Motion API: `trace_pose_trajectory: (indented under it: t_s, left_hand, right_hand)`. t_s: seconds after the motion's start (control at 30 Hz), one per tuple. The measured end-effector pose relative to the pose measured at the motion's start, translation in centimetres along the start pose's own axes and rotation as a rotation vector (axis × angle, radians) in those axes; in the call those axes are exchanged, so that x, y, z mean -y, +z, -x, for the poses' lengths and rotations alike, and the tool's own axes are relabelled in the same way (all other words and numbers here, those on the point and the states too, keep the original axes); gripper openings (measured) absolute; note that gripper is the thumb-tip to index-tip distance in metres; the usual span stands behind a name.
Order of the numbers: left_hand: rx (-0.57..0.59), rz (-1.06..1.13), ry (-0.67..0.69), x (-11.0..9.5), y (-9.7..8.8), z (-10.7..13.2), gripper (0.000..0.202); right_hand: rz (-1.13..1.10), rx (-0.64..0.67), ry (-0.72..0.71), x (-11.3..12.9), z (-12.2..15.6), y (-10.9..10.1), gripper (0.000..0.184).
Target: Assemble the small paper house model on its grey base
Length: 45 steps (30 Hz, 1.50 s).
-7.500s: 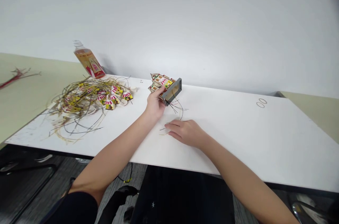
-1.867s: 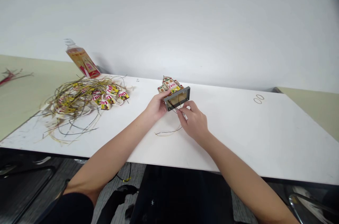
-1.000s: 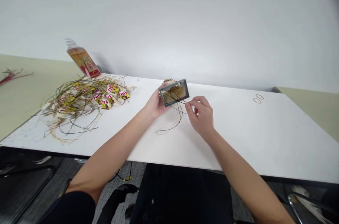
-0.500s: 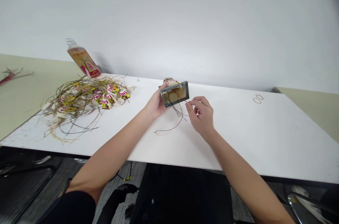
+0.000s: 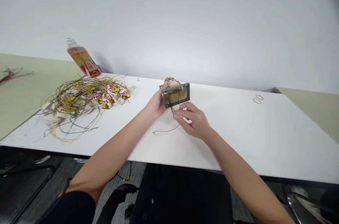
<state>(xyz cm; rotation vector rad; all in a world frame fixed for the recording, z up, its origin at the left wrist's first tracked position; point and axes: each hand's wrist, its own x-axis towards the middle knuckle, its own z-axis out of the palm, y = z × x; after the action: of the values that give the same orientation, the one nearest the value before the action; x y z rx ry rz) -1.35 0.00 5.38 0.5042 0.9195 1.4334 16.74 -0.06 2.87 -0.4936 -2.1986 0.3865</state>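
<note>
Head view only. Left hand (image 5: 156, 106) is closed around the left end of a small model house (image 5: 175, 91), tipped on its side so the grey-framed open bottom faces the camera; that angle looks chosen to expose the inside, where the thin wires (image 5: 173, 109) come out. House is lifted at the near edge, roof end pointing away toward the wall, and sits mid-table just past both hands.

Right hand (image 5: 192, 121) is directly below and slightly right of the frame, fingers curled together around the wire bundle where it leaves the opening. Looks like a pinch on the wires, though the contact point is partly hidden by the fingers (image 5: 181, 114). Slack wire trails left of that hand in a loose loop (image 5: 164, 131) lying flat on the white table (image 5: 251, 135).

So: house in left grip, wires in right grip, the two hands near each other, wires bridging them.

Off to the left, well apart: a tangled heap of wires and small striped pieces (image 5: 84, 98); behind it a bottle (image 5: 82, 60) near the wall. Two small rings (image 5: 257, 98) lie far right.
</note>
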Motion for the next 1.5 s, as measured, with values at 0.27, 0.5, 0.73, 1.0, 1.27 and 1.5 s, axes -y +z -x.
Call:
trace_pose_trajectory:
  t_s: [0.27, 0.5, 0.73, 1.0, 1.27, 1.5]
  left_hand:
    - [0.012, -0.049, 0.004, 0.2, 0.0, 0.0, 0.038]
    - [0.017, -0.15, 0.032, 0.9, 0.4, 0.6, 0.046]
    - [0.034, -0.197, 0.083, 1.7, 1.0, 1.2, 0.054]
    - [0.033, -0.217, 0.089, 1.7, 1.1, 1.3, 0.059]
    - [0.059, -0.205, 0.073, 1.7, 0.9, 1.1, 0.053]
    - [0.043, -0.161, 0.095, 1.0, 0.8, 0.9, 0.054]
  right_hand:
    - [0.031, 0.004, 0.186, -0.3, -0.2, -0.1, 0.029]
    - [0.088, 0.24, 0.237, 0.4, -0.4, -0.8, 0.047]
    - [0.232, 0.41, 0.263, 0.3, -0.4, -0.9, 0.076]
    - [0.376, 0.501, 0.228, 0.5, -0.5, -0.7, 0.088]
    - [0.43, 0.464, 0.208, 0.5, -0.5, -0.5, 0.096]
    - [0.468, 0.428, 0.172, 0.7, -0.5, -0.8, 0.095]
